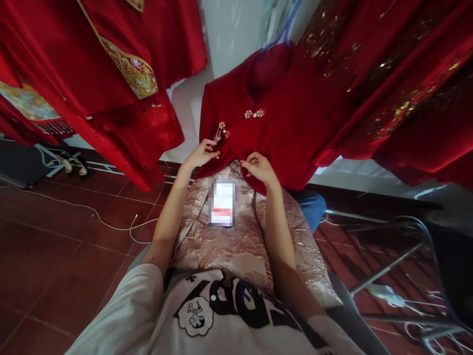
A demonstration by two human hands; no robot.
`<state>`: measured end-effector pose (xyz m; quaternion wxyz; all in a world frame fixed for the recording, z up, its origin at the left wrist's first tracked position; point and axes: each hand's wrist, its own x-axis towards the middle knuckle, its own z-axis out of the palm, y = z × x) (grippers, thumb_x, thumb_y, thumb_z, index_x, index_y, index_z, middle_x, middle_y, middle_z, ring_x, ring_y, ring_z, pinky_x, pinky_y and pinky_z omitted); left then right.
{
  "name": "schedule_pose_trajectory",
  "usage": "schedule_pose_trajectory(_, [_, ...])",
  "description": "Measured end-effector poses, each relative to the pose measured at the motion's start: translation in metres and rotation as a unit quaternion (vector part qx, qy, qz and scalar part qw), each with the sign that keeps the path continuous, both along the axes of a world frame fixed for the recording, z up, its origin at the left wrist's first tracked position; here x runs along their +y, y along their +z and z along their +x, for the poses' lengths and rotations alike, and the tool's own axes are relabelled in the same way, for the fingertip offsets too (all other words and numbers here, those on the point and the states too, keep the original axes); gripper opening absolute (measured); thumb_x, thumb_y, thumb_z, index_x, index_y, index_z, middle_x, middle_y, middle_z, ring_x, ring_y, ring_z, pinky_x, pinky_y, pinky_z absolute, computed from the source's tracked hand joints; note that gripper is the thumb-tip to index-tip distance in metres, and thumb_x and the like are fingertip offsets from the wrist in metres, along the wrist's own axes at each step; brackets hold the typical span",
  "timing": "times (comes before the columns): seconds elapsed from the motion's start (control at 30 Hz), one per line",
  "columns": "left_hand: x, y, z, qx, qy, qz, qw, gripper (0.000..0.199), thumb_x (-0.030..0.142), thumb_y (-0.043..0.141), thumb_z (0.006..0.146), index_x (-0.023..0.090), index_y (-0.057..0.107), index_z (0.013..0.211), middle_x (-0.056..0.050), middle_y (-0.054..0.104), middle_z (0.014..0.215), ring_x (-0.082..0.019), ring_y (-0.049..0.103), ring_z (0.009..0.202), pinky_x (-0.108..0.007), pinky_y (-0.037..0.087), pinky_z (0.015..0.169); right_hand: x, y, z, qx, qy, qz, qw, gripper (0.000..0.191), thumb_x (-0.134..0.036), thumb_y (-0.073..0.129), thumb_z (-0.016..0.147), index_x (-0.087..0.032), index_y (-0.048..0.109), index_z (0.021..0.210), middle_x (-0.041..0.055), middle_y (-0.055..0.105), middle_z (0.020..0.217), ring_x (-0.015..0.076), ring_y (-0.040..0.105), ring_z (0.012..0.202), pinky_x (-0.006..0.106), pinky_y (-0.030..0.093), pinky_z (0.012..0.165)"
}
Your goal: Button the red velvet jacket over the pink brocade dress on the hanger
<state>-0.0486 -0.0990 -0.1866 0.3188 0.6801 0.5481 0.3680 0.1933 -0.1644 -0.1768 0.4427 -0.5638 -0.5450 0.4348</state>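
A red jacket hangs in front of me, its lower front parted. Gold-and-pearl flower buttons join it at the chest, and a looser cluster of beaded ornaments dangles on the left front. My left hand pinches the left front edge, close to a small flower ornament. On the other front edge, my right hand has thumb and fingers together at a small beaded piece, partly hidden by the fingertips. A lit phone, its screen blurred, lies on the pinkish-gold brocade cloth over my lap.
A purple hanger holds the jacket. Red embroidered garments hang on the left, sequined ones on the right. A white cable trails over the tiled floor. A metal-framed chair stands at right, shoes at left.
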Motion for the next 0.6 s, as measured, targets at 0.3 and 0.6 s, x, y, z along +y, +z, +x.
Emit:
schedule_pose_trajectory(0.3, [-0.017,-0.034,0.051,0.141,0.057,0.04,0.988,0.045,0.016,0.079,0.086,0.012,0.061,0.128,-0.022,0.073,0.129,-0.04,0.071,0.126,-0.048,0.054,0.112,0.005,-0.007,0.008,0.022,-0.036,0.07,0.997,0.021,-0.016,0.067,0.076,-0.02,0.047,0.075,-0.0069,0.052,0.069,0.0065,0.055,0.057,0.015,0.053,0.048])
schedule_pose_trajectory(0.6, [-0.034,0.037,0.013,0.097,0.008,0.126,0.987,0.028,0.001,0.067,0.072,0.021,0.056,0.087,-0.003,0.069,0.091,-0.023,0.069,0.089,-0.035,0.056,0.09,0.006,-0.015,0.009,0.029,0.02,0.041,0.999,0.041,-0.032,0.088,0.071,-0.02,0.058,0.096,-0.0022,0.062,0.083,0.0107,0.061,0.066,0.018,0.053,0.047])
